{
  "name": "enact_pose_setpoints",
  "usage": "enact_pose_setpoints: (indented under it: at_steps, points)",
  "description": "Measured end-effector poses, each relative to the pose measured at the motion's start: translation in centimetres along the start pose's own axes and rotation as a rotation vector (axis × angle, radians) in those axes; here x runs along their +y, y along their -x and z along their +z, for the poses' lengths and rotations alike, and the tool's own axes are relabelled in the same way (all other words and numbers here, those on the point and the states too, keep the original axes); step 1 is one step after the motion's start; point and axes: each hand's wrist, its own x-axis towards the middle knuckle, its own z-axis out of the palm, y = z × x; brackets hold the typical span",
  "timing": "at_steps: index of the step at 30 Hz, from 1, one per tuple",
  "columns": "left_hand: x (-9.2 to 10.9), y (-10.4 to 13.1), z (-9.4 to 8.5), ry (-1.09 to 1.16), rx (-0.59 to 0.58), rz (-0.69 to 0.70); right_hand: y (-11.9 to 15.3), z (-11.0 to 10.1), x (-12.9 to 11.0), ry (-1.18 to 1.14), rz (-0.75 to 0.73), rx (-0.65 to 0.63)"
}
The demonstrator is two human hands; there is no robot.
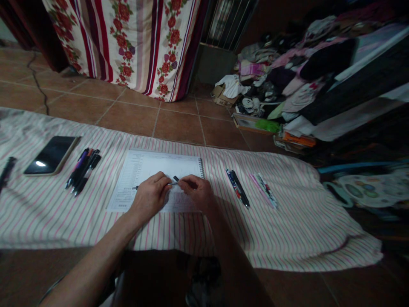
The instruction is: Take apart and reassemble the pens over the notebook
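Above an open spiral notebook (188, 164), my left hand (152, 192) is closed around a slim pen (173, 183), whose dark end sticks out to the left past the fingers. The fingers of my right hand (198, 189) pinch the pen's other end. A small dark piece (176, 178) shows at the right fingertips; whether it is a cap or a clip I cannot tell. The notebook's pages lie flat under both hands, with printed lines on the left side. Both hands partly cover the pen and the pages.
On the striped cloth (179, 232), a phone (53, 155) and a bunch of pens (83, 170) lie to the left. Dark pens (238, 187) and pale pens (264, 190) lie on the right. A dark object (7, 170) sits at the far left edge. Piled clothes (287, 76) stand beyond.
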Motion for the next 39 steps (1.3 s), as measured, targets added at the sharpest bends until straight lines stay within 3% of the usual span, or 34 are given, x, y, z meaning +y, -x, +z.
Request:
enact_pose_setpoints:
  at_steps: [8, 17, 28, 32, 39]
  points:
    - [0.1, 0.1, 0.1, -0.065, -0.026, 0.028, 0.1, -0.1, 0.1, 0.06, 0.019, -0.051]
    - [0.4, -0.1, 0.2, -0.074, -0.026, 0.006, 0.0, 0.4, 0.0, 0.138, 0.019, 0.0]
    - [-0.1, -0.8, -0.1, 0.09, 0.004, -0.243, -0.5, 1.0, 0.7, -0.297, 0.091, 0.071]
    - [-0.3, -0.9, -0.2, 0.107, -0.018, -0.259, -0.5, 1.1, 0.8, -0.394, 0.091, 0.075]
    - [-0.4, -0.9, -0.2, 0.134, -0.055, -0.241, -0.6, 1.0, 0.8, -0.364, 0.078, 0.076]
